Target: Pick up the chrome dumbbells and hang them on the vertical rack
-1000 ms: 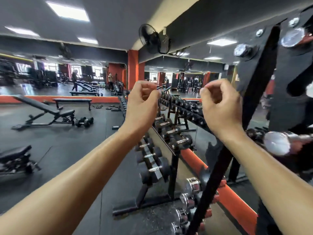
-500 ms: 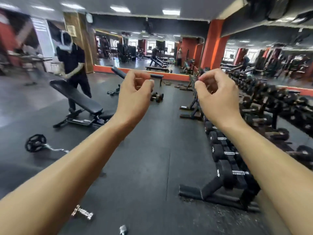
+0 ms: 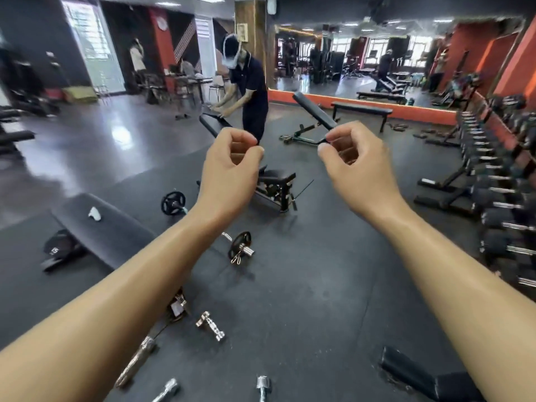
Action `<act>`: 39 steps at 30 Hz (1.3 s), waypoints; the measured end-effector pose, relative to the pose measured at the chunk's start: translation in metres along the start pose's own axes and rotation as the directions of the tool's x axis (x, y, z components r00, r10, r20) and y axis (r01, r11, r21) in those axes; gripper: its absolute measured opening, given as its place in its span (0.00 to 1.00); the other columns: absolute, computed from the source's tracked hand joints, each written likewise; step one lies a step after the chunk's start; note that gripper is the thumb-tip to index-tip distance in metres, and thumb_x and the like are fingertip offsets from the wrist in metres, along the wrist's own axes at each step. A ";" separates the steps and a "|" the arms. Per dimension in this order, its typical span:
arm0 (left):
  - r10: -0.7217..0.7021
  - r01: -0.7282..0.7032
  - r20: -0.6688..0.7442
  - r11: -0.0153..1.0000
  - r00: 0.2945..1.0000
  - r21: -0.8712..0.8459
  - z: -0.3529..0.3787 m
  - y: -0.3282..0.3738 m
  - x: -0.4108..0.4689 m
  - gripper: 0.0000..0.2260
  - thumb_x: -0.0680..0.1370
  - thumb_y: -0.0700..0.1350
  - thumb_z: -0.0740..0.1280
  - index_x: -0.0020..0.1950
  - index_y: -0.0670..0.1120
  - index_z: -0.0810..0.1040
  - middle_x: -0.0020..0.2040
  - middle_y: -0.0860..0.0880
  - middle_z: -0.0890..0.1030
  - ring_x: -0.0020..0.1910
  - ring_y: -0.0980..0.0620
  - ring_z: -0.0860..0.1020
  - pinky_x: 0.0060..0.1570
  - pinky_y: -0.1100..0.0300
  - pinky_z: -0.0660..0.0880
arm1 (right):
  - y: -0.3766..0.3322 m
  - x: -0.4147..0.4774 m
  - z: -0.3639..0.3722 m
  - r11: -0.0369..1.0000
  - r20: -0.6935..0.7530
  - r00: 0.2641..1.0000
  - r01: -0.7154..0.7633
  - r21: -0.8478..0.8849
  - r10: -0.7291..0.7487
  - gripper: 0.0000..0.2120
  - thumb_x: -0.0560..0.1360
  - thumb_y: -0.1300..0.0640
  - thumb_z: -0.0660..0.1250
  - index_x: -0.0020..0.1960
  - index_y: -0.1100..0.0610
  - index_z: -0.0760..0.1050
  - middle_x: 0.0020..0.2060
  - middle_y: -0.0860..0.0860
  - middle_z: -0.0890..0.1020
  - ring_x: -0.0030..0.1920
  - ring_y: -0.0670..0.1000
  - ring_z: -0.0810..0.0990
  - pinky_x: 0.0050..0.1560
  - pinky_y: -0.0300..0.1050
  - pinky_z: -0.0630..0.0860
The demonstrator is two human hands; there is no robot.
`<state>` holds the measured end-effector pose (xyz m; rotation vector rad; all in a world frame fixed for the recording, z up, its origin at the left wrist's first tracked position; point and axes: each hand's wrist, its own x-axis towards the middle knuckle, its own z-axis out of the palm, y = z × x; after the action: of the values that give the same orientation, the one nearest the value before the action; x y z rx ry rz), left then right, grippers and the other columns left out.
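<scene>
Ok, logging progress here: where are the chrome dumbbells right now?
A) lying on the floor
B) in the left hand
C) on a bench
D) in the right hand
A: the chrome dumbbells lie on the floor, and the left hand and right hand hold nothing.

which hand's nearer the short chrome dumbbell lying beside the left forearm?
Left. The left hand is raised above the short chrome dumbbell, roughly in line; the right hand is raised too, farther off to its right.

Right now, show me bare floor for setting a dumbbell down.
Free: the mat between the weight plate and the black dumbbell rack; also beside the bench pad. Crowded: lower left, around the chrome dumbbells.
</scene>
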<state>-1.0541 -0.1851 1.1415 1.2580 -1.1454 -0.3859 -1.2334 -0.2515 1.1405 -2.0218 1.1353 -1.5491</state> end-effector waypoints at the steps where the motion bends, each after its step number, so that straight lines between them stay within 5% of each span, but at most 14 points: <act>1: -0.011 0.011 -0.013 1.000 1.000 0.027 0.001 -0.012 0.001 0.05 0.81 0.41 0.68 0.49 0.51 0.76 0.43 0.55 0.79 0.35 0.66 0.75 0.37 0.72 0.71 | 0.012 0.002 0.011 1.000 0.023 1.000 -0.021 0.023 0.020 0.02 0.78 0.55 0.70 0.51 0.50 0.79 0.42 0.44 0.82 0.42 0.49 0.79 0.47 0.43 0.78; 7: -0.183 0.194 -0.087 0.971 0.979 0.142 0.007 -0.129 -0.022 0.05 0.80 0.42 0.68 0.48 0.53 0.76 0.43 0.60 0.78 0.36 0.68 0.74 0.39 0.73 0.70 | 0.100 -0.041 0.113 0.968 0.205 0.952 -0.244 0.067 0.226 0.02 0.77 0.55 0.70 0.50 0.50 0.79 0.38 0.43 0.81 0.37 0.43 0.77 0.43 0.37 0.75; 13: -0.488 0.491 -0.066 0.848 0.870 0.200 0.013 -0.288 -0.074 0.04 0.80 0.42 0.68 0.51 0.51 0.76 0.43 0.59 0.78 0.35 0.69 0.74 0.37 0.71 0.71 | 0.219 -0.154 0.216 0.865 0.394 0.788 -0.499 -0.041 0.473 0.04 0.78 0.55 0.70 0.53 0.49 0.77 0.38 0.42 0.78 0.31 0.37 0.73 0.40 0.32 0.70; 19: -0.717 0.694 -0.004 0.675 0.697 0.251 0.039 -0.455 -0.163 0.05 0.80 0.44 0.68 0.50 0.55 0.76 0.44 0.57 0.78 0.32 0.64 0.73 0.32 0.69 0.69 | 0.352 -0.286 0.278 0.751 0.439 0.626 -0.627 -0.208 0.644 0.05 0.78 0.54 0.69 0.53 0.48 0.76 0.39 0.43 0.80 0.40 0.45 0.77 0.45 0.44 0.74; 24: -0.889 0.877 -0.109 0.407 0.444 0.254 0.065 -0.594 -0.273 0.05 0.80 0.43 0.68 0.50 0.54 0.75 0.44 0.56 0.78 0.36 0.57 0.74 0.28 0.71 0.69 | 0.464 -0.393 0.318 0.657 0.458 0.491 -0.672 -0.342 0.741 0.07 0.80 0.51 0.68 0.57 0.47 0.75 0.42 0.42 0.80 0.46 0.47 0.80 0.50 0.47 0.77; 28: -0.936 0.938 -0.165 0.273 0.310 0.213 0.095 -0.692 -0.338 0.07 0.79 0.43 0.68 0.51 0.54 0.74 0.48 0.55 0.78 0.34 0.58 0.75 0.32 0.63 0.69 | 0.544 -0.473 0.358 0.598 0.433 0.432 -0.695 -0.398 0.791 0.09 0.80 0.50 0.68 0.59 0.46 0.72 0.40 0.42 0.79 0.44 0.46 0.79 0.51 0.48 0.76; 32: -0.956 0.952 -0.192 0.170 0.222 0.256 0.121 -0.787 -0.393 0.08 0.79 0.44 0.69 0.57 0.52 0.74 0.51 0.53 0.79 0.46 0.49 0.80 0.47 0.53 0.77 | 0.623 -0.548 0.394 0.527 0.455 0.315 -0.700 -0.481 0.833 0.13 0.79 0.49 0.68 0.62 0.46 0.71 0.45 0.45 0.81 0.49 0.50 0.80 0.51 0.50 0.76; 39: -0.987 0.869 -0.163 -0.069 0.014 0.489 0.152 -0.912 -0.483 0.14 0.79 0.53 0.67 0.62 0.55 0.70 0.64 0.47 0.77 0.61 0.41 0.77 0.64 0.48 0.75 | 0.733 -0.632 0.440 0.437 0.489 0.113 -0.647 -0.624 0.865 0.29 0.78 0.46 0.69 0.76 0.46 0.62 0.59 0.50 0.78 0.57 0.52 0.78 0.57 0.49 0.74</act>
<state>-1.0840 -0.1970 0.0989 2.4819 -0.2197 -1.4805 -1.1580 -0.3034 0.0814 -1.3908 1.5992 0.1022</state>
